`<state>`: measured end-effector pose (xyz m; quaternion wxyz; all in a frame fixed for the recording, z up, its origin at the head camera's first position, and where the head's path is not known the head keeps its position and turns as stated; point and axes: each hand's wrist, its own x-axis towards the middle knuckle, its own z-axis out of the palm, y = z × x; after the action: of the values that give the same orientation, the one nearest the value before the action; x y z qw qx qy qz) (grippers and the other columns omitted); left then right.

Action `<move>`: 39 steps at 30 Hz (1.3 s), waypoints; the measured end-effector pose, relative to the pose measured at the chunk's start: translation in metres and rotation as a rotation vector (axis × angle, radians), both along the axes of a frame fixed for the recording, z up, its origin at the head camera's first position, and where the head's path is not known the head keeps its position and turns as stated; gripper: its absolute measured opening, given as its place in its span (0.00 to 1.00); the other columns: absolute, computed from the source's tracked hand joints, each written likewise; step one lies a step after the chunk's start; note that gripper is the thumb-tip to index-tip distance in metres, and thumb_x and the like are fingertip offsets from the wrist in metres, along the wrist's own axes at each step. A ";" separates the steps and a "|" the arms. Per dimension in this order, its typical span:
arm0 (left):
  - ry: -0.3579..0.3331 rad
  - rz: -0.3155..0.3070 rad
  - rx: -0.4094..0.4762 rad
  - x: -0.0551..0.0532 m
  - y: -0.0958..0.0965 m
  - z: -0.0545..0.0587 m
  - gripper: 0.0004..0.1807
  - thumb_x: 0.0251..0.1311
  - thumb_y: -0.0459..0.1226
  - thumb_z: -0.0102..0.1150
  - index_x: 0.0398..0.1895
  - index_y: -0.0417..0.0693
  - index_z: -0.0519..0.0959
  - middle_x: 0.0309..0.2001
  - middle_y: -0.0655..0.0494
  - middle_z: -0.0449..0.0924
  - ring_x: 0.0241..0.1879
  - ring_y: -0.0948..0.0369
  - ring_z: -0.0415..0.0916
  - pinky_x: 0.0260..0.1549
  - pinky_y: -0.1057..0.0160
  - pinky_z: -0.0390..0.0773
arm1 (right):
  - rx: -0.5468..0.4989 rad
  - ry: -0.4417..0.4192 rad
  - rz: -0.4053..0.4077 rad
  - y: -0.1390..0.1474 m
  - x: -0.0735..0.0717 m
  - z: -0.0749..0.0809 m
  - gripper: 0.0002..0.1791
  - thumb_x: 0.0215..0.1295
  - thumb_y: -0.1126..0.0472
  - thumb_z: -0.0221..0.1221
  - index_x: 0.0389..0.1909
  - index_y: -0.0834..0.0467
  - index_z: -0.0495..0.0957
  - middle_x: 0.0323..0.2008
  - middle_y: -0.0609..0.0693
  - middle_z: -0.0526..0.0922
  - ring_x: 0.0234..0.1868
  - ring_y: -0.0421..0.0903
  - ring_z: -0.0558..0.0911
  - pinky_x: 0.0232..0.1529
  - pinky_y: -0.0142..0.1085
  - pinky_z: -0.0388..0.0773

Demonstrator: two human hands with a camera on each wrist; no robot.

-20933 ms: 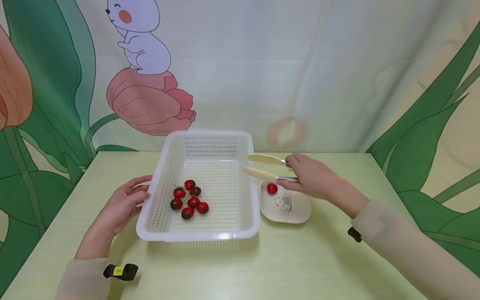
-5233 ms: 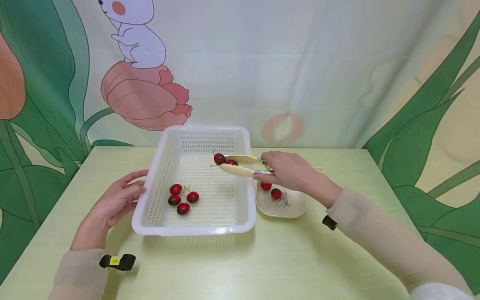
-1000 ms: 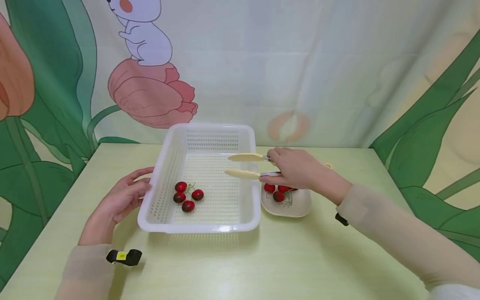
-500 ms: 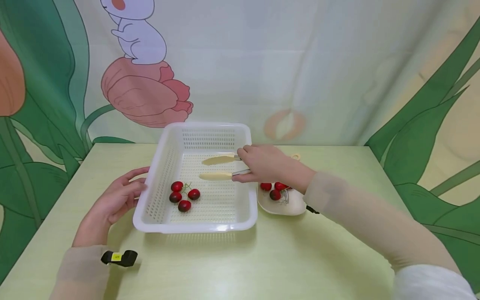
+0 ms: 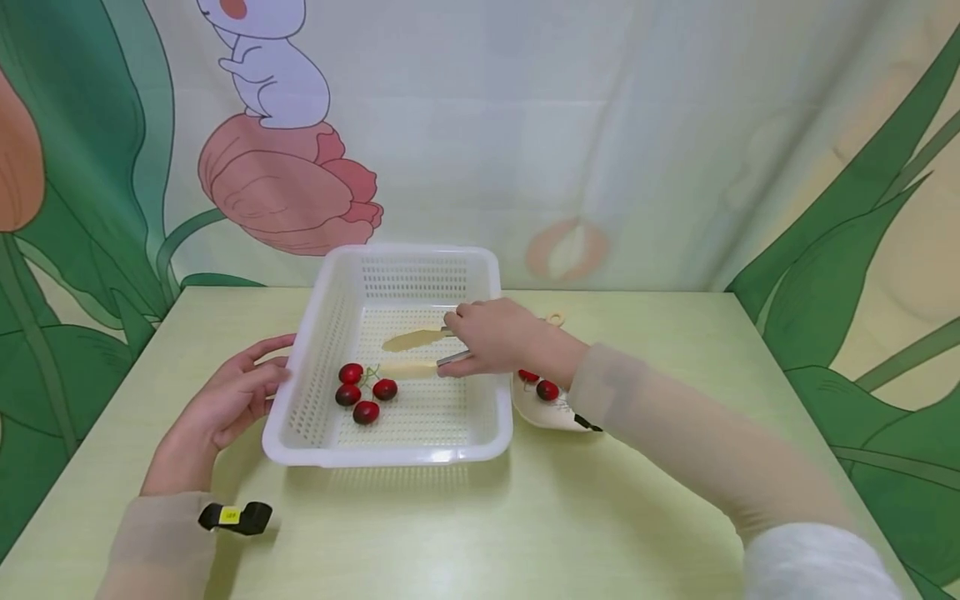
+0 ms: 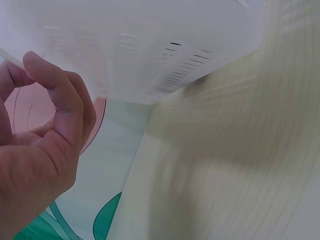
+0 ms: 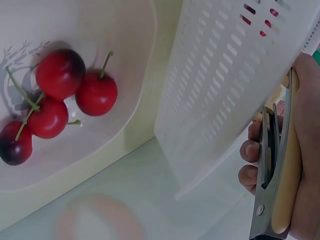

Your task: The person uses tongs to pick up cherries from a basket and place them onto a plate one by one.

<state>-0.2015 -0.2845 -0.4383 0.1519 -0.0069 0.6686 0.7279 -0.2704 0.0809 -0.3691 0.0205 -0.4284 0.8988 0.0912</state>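
Note:
My left hand (image 5: 231, 402) holds the left rim of a white perforated plastic basket (image 5: 390, 456), fingers curled at its edge. In the basket's front left lie several dark red cherries (image 5: 366, 412) with green stems. My right hand (image 5: 498, 335) reaches over the right rim and grips cream-tipped metal tongs (image 5: 412, 340). The tongs' arms stand apart with nothing gripped, the nearer tip close to the rightmost cherry. Several more cherries (image 7: 60, 75) rest on a small pale plate (image 7: 100, 147) with a panda print, right of the basket and partly hidden by my right arm.
The pale green table (image 5: 420, 533) stretches in front of the basket and to both sides. Behind it hangs a printed curtain (image 5: 465, 150), close to the basket's far side. A black wrist device (image 5: 236, 517) sits on the left sleeve.
Over the last second the tongs have moved left and down into the basket, toward the cherries. Compared with earlier, fewer cherries lie in the basket and more on the plate. The left hand stays.

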 end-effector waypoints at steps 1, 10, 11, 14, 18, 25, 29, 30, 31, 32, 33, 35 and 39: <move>-0.001 0.000 0.002 0.000 0.000 0.000 0.30 0.73 0.31 0.53 0.75 0.51 0.58 0.52 0.65 0.83 0.48 0.60 0.85 0.44 0.60 0.85 | 0.010 -0.003 0.003 -0.002 0.001 -0.001 0.37 0.69 0.28 0.53 0.57 0.57 0.78 0.44 0.49 0.82 0.43 0.46 0.82 0.41 0.41 0.82; -0.002 -0.002 0.005 0.000 0.000 0.000 0.31 0.73 0.31 0.53 0.75 0.51 0.57 0.52 0.64 0.82 0.48 0.60 0.84 0.45 0.60 0.84 | 0.107 0.026 0.007 -0.016 0.007 -0.013 0.39 0.66 0.26 0.54 0.59 0.55 0.78 0.46 0.47 0.82 0.44 0.45 0.83 0.41 0.41 0.83; -0.003 -0.002 0.004 0.001 0.000 0.000 0.31 0.73 0.31 0.54 0.75 0.51 0.57 0.52 0.65 0.82 0.48 0.60 0.84 0.45 0.60 0.84 | 0.112 0.027 0.006 -0.017 0.008 -0.015 0.39 0.66 0.26 0.54 0.59 0.54 0.78 0.46 0.47 0.82 0.44 0.45 0.83 0.41 0.41 0.83; -0.007 0.001 0.002 0.001 0.000 -0.001 0.31 0.73 0.31 0.54 0.75 0.51 0.57 0.52 0.65 0.82 0.48 0.60 0.84 0.45 0.59 0.84 | 0.116 0.033 0.008 -0.020 0.008 -0.019 0.39 0.65 0.25 0.54 0.59 0.54 0.78 0.46 0.47 0.83 0.44 0.45 0.83 0.41 0.41 0.83; -0.008 0.004 0.008 0.001 -0.001 -0.001 0.31 0.73 0.32 0.54 0.75 0.53 0.58 0.52 0.65 0.82 0.48 0.60 0.84 0.45 0.59 0.84 | 0.115 0.034 0.008 -0.023 0.009 -0.023 0.39 0.65 0.25 0.54 0.59 0.53 0.78 0.45 0.47 0.83 0.43 0.45 0.83 0.38 0.40 0.83; -0.001 -0.001 0.012 0.000 0.000 -0.002 0.30 0.73 0.31 0.54 0.73 0.53 0.59 0.51 0.63 0.82 0.47 0.60 0.85 0.45 0.59 0.85 | 0.142 0.060 0.024 -0.025 0.010 -0.028 0.39 0.67 0.25 0.51 0.57 0.54 0.79 0.45 0.46 0.84 0.41 0.43 0.83 0.35 0.38 0.83; 0.000 0.004 -0.003 0.000 -0.001 -0.002 0.31 0.73 0.32 0.55 0.74 0.53 0.58 0.51 0.64 0.82 0.47 0.61 0.84 0.45 0.59 0.84 | 0.124 0.066 0.024 -0.026 0.011 -0.029 0.36 0.67 0.26 0.52 0.53 0.53 0.80 0.43 0.45 0.85 0.40 0.43 0.84 0.34 0.38 0.83; 0.002 0.003 -0.004 0.000 -0.001 -0.002 0.31 0.73 0.32 0.55 0.74 0.52 0.58 0.52 0.64 0.82 0.48 0.61 0.84 0.45 0.59 0.84 | 0.119 0.068 0.023 -0.026 0.011 -0.030 0.35 0.67 0.26 0.53 0.52 0.53 0.81 0.43 0.45 0.85 0.40 0.43 0.84 0.34 0.38 0.83; 0.004 0.003 -0.005 0.000 -0.001 -0.002 0.31 0.73 0.32 0.55 0.74 0.52 0.58 0.52 0.64 0.82 0.48 0.60 0.84 0.45 0.59 0.84 | 0.115 0.068 0.021 -0.026 0.011 -0.030 0.35 0.67 0.26 0.53 0.51 0.53 0.81 0.43 0.45 0.85 0.40 0.43 0.84 0.34 0.38 0.83; 0.006 0.002 -0.005 0.000 -0.001 -0.002 0.30 0.73 0.32 0.55 0.74 0.52 0.58 0.52 0.64 0.82 0.48 0.60 0.84 0.45 0.58 0.85 | 0.111 0.066 0.018 -0.027 0.010 -0.030 0.34 0.67 0.26 0.53 0.51 0.53 0.81 0.43 0.44 0.85 0.40 0.42 0.84 0.34 0.38 0.83; 0.008 0.000 -0.004 0.000 -0.001 -0.002 0.30 0.73 0.32 0.54 0.74 0.53 0.58 0.52 0.64 0.82 0.48 0.60 0.84 0.45 0.58 0.85 | 0.108 0.065 0.016 -0.027 0.010 -0.031 0.34 0.67 0.26 0.53 0.51 0.53 0.81 0.43 0.44 0.85 0.40 0.42 0.84 0.34 0.38 0.83; 0.012 -0.002 -0.003 0.000 -0.001 -0.002 0.29 0.73 0.31 0.54 0.73 0.53 0.59 0.52 0.64 0.82 0.47 0.60 0.85 0.45 0.59 0.85 | 0.106 0.060 0.011 -0.027 0.010 -0.031 0.35 0.68 0.26 0.52 0.52 0.52 0.81 0.43 0.44 0.85 0.40 0.42 0.84 0.34 0.37 0.82; 0.014 -0.003 -0.006 0.000 0.000 -0.002 0.29 0.73 0.31 0.54 0.73 0.52 0.59 0.52 0.64 0.82 0.47 0.60 0.84 0.45 0.59 0.84 | 0.101 0.047 -0.005 -0.026 0.010 -0.030 0.35 0.68 0.26 0.52 0.54 0.53 0.81 0.44 0.44 0.85 0.40 0.42 0.84 0.35 0.37 0.83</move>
<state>-0.2017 -0.2847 -0.4399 0.1483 -0.0015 0.6716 0.7259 -0.2605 0.0553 -0.3990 0.0210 -0.4220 0.8944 0.1464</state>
